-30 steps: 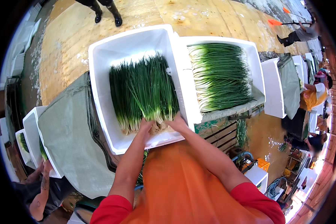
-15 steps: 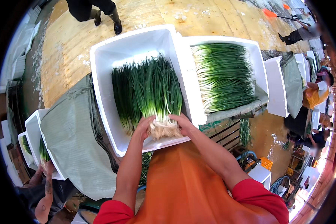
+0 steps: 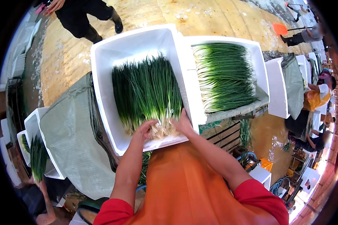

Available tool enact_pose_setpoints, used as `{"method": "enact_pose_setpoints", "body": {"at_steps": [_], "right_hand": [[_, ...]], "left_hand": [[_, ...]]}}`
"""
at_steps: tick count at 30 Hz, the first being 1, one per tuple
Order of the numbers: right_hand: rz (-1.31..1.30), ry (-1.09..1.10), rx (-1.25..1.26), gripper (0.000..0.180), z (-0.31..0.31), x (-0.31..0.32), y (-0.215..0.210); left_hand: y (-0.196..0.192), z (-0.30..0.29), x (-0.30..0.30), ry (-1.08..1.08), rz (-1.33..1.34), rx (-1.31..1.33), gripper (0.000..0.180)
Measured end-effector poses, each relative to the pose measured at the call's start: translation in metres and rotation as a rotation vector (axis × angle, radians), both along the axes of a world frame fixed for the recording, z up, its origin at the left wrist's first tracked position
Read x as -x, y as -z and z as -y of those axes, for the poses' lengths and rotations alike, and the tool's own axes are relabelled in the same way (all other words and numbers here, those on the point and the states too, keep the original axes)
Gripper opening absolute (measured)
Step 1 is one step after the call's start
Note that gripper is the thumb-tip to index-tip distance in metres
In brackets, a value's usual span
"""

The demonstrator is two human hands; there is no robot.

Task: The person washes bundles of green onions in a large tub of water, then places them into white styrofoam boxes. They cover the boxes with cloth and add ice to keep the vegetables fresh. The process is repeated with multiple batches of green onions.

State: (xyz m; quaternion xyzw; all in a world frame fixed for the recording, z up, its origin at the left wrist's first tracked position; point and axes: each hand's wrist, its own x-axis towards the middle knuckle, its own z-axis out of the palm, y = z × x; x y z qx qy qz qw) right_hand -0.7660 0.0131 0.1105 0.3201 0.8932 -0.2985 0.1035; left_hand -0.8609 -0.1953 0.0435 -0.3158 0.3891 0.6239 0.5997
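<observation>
Plywood floor [image 3: 214,18], wet probably; foam boxes [image 3: 139,41] w/ scallions [image 3: 146,90].

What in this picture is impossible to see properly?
Head view:
- Floor of the left foam box: covered by the spring onions.
- Fingertips of the left hand and right hand: buried among the roots.
- Distant workers: too small and bent at the rim.

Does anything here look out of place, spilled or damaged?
Little stands out. The green onions lie in an even layer in the white foam box, roots toward the person; both the left hand and the right hand rest on the root ends. White crumbs lie scattered on the yellowish floor beyond the boxes.
</observation>
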Motion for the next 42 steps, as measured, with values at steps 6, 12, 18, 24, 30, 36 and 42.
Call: {"method": "enact_pose_setpoints", "body": {"at_steps": [6,12,18,24,30,36,42], "right_hand": [[-0.014,-0.487,-0.027,0.057,0.002,0.022,-0.02],[0.155,-0.595,-0.078,0.023,-0.01,0.048,0.015],[-0.215,-0.248,0.374,0.016,-0.025,0.018,-0.016],[0.043,-0.153,0.899,0.014,-0.056,-0.056,-0.053],[0.794,-1.055,0.353,0.019,-0.157,-0.187,-0.095],[0.24,-0.425,0.54,0.021,-0.137,-0.13,-0.107],[0.086,-0.663,0.537,0.015,-0.133,-0.082,-0.158]], "left_hand": [[0.019,0.006,0.001,0.075,-0.02,0.14,0.014],[0.022,0.01,0.0,0.092,-0.069,0.144,0.011],[0.017,0.007,0.0,0.042,-0.045,0.105,0.013],[0.004,0.005,0.001,0.116,-0.122,0.186,0.015],[0.014,0.006,-0.004,0.121,-0.098,0.139,0.024],[0.035,0.011,-0.008,0.107,-0.096,0.067,0.033],[-0.001,0.005,-0.012,0.006,-0.184,0.141,0.032]]}}
